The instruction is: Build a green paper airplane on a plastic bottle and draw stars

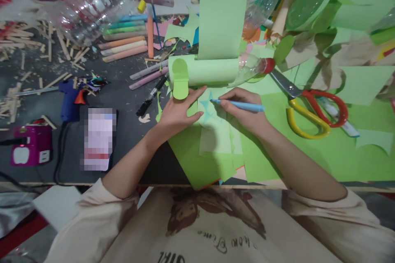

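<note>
My right hand (243,109) grips a light blue marker (247,106), its tip resting on a blue star (208,111) drawn on a pale green piece of paper (216,141). Fingers spread, my left hand (179,111) lies flat at the left edge of that paper. Just beyond both hands is a plastic bottle wrapped in pale green paper (212,70), lying on its side with a red cap (268,65). A tall rounded paper flap (222,16) stands up from it, and a small bright green strip (180,80) hangs over its left end.
Scissors (296,94) with red and yellow handles lie to the right on green paper sheets (268,148). On the left are a blue glue gun (70,98), a phone (98,139), a purple box (32,144) and scattered wooden sticks (49,45). Markers (125,47) and clear bottles (89,12) lie farther back.
</note>
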{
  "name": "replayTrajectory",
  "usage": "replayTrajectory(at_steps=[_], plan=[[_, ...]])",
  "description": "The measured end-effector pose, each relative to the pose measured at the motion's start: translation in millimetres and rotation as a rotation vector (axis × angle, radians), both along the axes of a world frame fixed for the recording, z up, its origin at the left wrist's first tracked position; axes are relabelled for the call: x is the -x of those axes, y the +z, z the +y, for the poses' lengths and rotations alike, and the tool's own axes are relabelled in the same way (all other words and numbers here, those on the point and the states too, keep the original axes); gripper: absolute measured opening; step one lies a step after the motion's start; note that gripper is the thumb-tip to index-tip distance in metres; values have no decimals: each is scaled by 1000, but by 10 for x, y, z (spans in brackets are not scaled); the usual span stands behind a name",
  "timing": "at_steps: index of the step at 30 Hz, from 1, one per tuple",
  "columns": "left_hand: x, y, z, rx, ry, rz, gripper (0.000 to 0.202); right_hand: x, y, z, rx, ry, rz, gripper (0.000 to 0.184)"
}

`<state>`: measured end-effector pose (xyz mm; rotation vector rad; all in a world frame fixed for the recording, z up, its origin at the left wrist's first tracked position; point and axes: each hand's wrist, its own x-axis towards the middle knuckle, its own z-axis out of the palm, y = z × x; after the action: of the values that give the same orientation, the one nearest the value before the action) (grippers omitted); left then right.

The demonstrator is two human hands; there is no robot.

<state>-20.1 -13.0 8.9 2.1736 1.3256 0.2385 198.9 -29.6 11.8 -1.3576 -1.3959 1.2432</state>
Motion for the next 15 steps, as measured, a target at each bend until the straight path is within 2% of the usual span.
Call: replayTrajectory(at_steps=[9, 15], plan=[[3, -11, 2, -1, 0, 5, 62, 17, 12, 9, -19, 45, -87, 17], [-3, -21, 6, 4, -3, 9, 64, 24, 30, -5, 1, 71, -78, 11]])
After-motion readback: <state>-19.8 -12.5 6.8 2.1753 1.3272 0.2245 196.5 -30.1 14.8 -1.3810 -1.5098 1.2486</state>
